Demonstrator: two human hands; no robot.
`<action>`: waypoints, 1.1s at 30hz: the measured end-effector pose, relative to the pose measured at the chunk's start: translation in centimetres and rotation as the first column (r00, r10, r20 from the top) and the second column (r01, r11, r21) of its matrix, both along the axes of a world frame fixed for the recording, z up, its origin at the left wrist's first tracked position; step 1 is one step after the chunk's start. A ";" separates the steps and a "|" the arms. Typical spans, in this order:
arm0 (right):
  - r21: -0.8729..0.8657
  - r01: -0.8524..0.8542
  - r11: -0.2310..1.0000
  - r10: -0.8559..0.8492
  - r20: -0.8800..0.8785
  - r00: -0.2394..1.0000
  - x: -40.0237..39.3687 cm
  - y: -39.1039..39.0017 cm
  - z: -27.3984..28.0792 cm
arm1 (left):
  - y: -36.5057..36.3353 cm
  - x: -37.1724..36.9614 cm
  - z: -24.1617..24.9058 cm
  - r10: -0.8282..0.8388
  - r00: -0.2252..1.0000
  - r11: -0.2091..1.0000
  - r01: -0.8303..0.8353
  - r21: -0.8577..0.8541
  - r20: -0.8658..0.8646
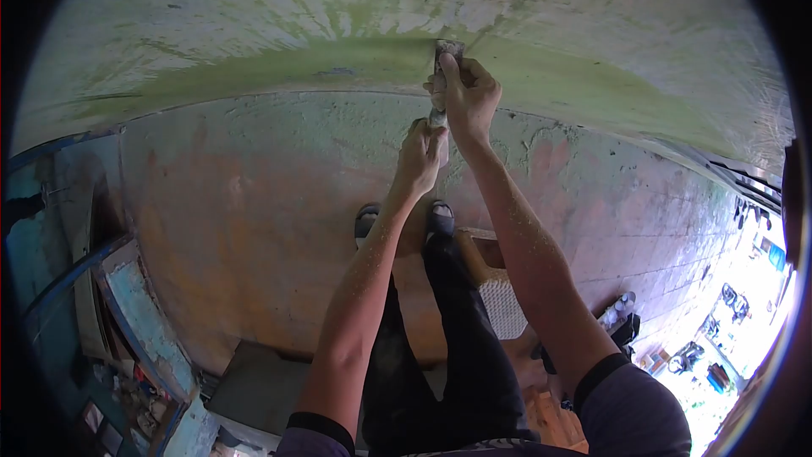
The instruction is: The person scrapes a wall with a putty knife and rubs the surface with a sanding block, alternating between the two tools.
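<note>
Both arms reach up to a green, patchy painted surface (372, 68) with many pale scraped streaks. A scraper (449, 50) with a dusty, flat, dark blade rests against this surface. My right hand (470, 101) grips it near the blade, with the thumb pressed on it. Lower down, my left hand (420, 152) is wrapped round its pale handle (437, 118). Pale flecks of dust cover my forearms.
Behind is a pinkish-green wall (254, 203). Sandalled feet (441, 218) stand beside a woven seat (503, 306). A dark box (262, 385) lies lower left, near a peeling blue frame (144, 322). Clutter (710, 338) lies in bright light at right.
</note>
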State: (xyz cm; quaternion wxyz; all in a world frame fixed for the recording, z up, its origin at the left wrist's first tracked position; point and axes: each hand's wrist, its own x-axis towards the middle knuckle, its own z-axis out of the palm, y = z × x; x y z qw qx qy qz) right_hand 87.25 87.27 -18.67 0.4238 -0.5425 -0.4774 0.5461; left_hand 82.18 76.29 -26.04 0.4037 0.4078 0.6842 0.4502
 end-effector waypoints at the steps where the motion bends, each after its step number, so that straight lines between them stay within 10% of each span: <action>1: -0.008 0.009 1.000 -0.009 0.006 1.000 0.1 -0.2 -0.1 | -0.3 0.0 0.0 -0.017 0.999 1.000 0.016 -0.017 -0.030; 17: 0.155 0.024 0.988 -0.017 -0.050 0.999 -0.8 0.0 4.2 | 1.5 -1.1 5.6 -0.057 0.972 0.994 0.035 -0.100 -0.226; 20: -0.057 0.090 0.994 -0.095 -0.097 0.991 0.9 -0.4 -0.6 | 0.4 -0.7 1.8 -0.196 0.937 0.950 0.108 -0.293 -0.290; 33: -0.205 0.131 0.970 -0.149 -0.071 0.986 2.9 0.4 3.4 | 1.5 2.2 4.1 -0.143 0.910 0.985 0.091 -0.148 -0.389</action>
